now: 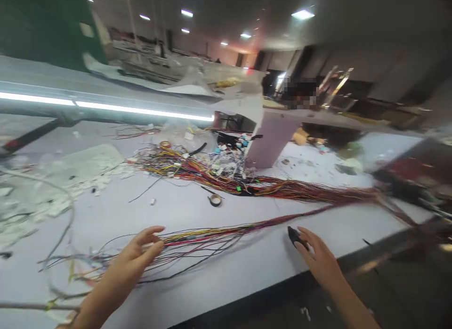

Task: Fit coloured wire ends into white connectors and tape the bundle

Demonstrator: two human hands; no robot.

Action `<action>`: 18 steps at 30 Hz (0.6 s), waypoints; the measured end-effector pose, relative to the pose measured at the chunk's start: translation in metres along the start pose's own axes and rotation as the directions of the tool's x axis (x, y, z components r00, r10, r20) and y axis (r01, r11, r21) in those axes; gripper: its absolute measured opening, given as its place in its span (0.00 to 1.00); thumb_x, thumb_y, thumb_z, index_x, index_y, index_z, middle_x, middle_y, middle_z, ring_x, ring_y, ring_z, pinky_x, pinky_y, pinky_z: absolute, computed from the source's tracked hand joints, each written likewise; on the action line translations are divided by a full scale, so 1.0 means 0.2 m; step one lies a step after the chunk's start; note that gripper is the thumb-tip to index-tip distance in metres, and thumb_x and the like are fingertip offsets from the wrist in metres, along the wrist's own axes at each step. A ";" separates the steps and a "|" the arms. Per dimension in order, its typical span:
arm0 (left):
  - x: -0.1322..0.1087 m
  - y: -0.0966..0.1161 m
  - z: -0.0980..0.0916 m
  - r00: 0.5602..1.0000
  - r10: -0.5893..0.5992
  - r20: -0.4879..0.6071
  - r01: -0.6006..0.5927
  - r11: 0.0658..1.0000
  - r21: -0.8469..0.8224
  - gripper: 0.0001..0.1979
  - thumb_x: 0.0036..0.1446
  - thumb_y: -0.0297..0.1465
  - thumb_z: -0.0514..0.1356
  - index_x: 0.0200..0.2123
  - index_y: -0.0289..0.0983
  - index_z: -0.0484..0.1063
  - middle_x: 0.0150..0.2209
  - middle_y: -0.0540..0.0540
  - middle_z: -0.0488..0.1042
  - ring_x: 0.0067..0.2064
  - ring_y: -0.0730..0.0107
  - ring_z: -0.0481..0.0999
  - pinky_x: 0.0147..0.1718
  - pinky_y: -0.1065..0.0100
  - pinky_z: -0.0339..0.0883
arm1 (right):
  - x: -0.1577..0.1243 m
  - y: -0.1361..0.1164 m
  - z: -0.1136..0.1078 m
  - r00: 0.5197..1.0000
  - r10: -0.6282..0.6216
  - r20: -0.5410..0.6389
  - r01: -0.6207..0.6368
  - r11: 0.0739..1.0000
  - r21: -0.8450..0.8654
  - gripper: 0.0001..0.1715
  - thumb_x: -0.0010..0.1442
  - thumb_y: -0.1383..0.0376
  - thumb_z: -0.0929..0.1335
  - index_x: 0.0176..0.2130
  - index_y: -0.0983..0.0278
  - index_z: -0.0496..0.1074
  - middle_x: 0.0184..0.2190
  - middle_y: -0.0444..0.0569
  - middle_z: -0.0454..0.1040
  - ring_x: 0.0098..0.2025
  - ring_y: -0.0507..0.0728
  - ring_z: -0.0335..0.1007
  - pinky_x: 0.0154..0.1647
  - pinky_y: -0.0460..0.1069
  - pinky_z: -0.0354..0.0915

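Note:
A long bundle of thin coloured wires runs along the near side of the white table, its loose ends fanning out at the left. My left hand is over this bundle, thumb and forefinger apart, with wires passing behind and below the fingers. Farther right, my right hand grips a small black object between thumb and fingers, just in front of the bundle. Blur hides exactly what it is. A roll of black tape lies on the table between the two wire bundles.
A thicker wire bundle stretches across the table behind, near an upright pale panel. White connectors and a clear bag are at left. A lit tube lamp spans the back. The table's front edge slants up rightward.

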State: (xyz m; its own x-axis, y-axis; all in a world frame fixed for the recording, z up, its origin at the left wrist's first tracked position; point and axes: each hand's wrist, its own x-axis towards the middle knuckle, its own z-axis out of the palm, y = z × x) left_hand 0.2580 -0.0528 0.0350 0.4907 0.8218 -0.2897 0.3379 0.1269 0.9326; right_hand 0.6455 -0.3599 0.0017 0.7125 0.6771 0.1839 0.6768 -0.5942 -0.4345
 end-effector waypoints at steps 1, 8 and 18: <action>-0.01 0.01 0.00 1.000 0.010 0.025 -0.010 1.000 0.010 0.27 0.49 0.49 0.65 0.49 0.41 0.71 0.39 0.47 0.74 0.33 0.66 0.70 0.33 0.67 0.64 | 0.01 -0.11 0.04 0.999 -0.004 0.035 0.000 0.995 0.103 0.28 0.61 0.54 0.62 0.58 0.59 0.61 0.46 0.53 0.75 0.48 0.62 0.72 0.49 0.57 0.67; -0.07 -0.02 -0.04 0.978 -0.080 0.195 0.085 0.996 -0.019 0.20 0.53 0.48 0.61 0.39 0.38 0.73 0.25 0.53 0.68 0.28 0.69 0.62 0.31 0.68 0.54 | 0.28 -0.72 0.25 0.931 -0.364 0.005 0.359 0.921 0.152 0.18 0.64 0.58 0.62 0.52 0.60 0.67 0.46 0.52 0.75 0.49 0.61 0.70 0.53 0.57 0.63; -0.10 -0.02 -0.01 0.975 -0.062 0.212 0.085 0.991 -0.103 0.14 0.55 0.42 0.59 0.38 0.38 0.67 0.22 0.55 0.65 0.28 0.70 0.63 0.31 0.69 0.55 | 0.53 -1.01 0.54 0.824 -0.509 0.248 0.492 0.861 0.132 0.21 0.58 0.72 0.65 0.50 0.59 0.73 0.48 0.53 0.74 0.52 0.62 0.64 0.53 0.55 0.59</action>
State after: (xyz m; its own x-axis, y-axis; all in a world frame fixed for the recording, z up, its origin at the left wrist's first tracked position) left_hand 0.2444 -0.0695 0.0369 0.6282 0.6757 -0.3857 0.2939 0.2530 0.9217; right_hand 0.5641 -0.1209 0.0147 0.1966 0.9683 0.1540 0.9087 -0.1210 -0.3995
